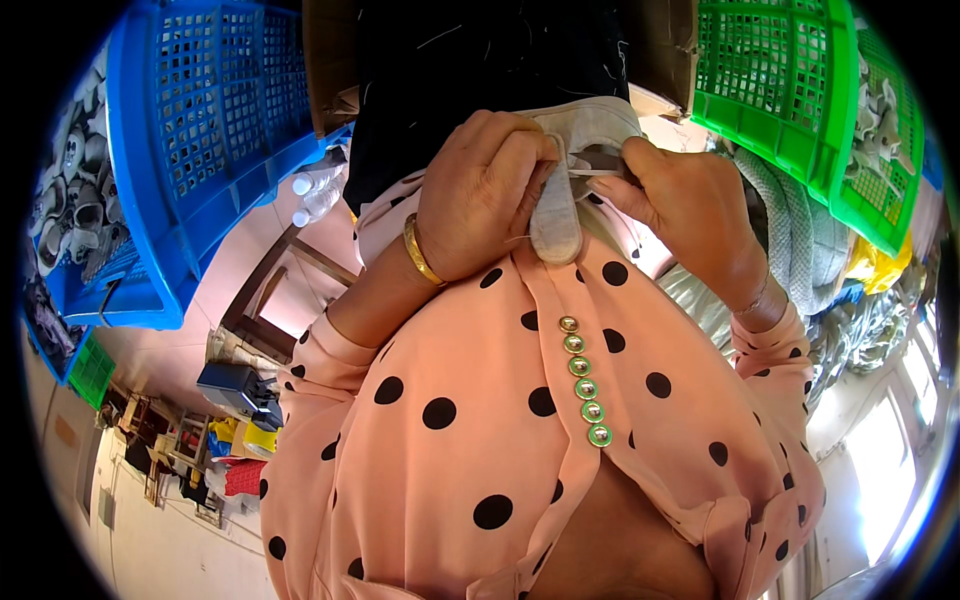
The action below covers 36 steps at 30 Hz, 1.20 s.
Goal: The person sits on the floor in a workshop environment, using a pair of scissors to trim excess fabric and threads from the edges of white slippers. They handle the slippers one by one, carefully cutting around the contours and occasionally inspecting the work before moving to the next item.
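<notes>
A pale grey-white fabric shoe upper point(556, 215) is held in front of my chest, at the near edge of a black cloth point(490, 60) over my lap. Its rounded tongue hangs toward me. My left hand point(480, 190) is closed, thumb and fingers pinching the upper along its left side. Opposite it, my right hand point(690, 195) is closed around small thread snips point(597, 168), whose slim pale blades point left at the upper's opening. The rest of the snips is hidden by the fingers. Short loose threads lie on the black cloth.
A blue plastic crate point(225, 130) of grey shoe uppers point(75, 195) stands at left; a green crate point(770, 70) flanks me at right, with more uppers beyond. Clear bottles point(318, 195) and a wooden stool point(265, 295) are lower left. Grey fabric point(790, 220) lies below the green crate.
</notes>
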### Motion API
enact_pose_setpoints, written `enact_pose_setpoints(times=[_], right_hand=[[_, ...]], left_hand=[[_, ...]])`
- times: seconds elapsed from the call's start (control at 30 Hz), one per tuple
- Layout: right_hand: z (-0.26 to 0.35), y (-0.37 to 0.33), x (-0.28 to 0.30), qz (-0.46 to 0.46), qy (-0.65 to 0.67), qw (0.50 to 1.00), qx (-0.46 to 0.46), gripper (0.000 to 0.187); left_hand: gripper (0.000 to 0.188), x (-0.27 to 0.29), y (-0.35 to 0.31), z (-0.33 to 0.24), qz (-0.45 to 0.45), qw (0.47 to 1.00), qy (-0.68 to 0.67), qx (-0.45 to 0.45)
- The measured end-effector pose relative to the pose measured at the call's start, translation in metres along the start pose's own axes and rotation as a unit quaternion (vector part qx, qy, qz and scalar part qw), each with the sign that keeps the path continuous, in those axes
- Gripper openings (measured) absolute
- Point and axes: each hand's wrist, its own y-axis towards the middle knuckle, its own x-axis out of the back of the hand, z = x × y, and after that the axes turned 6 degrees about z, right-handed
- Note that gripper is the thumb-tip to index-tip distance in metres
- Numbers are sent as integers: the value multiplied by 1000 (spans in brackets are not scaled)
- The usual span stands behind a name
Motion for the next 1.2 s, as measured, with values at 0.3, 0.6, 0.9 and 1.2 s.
enact_pose_setpoints(times=[0.3,0.6,0.9,1.2], right_hand=[[1,15,4,44,-92,993,56,45],[-7,29,-11,20,84,996,-17,45],[-1,28,9,-39,538,840,-58,34],[19,44,6,-29,697,714,-54,21]], left_hand=[[19,-1,-3,-2,-20,999,-24,42],[46,22,-18,9,91,989,-47,105],[11,27,16,11,1,943,-267,201],[11,60,30,-1,124,906,-358,189]])
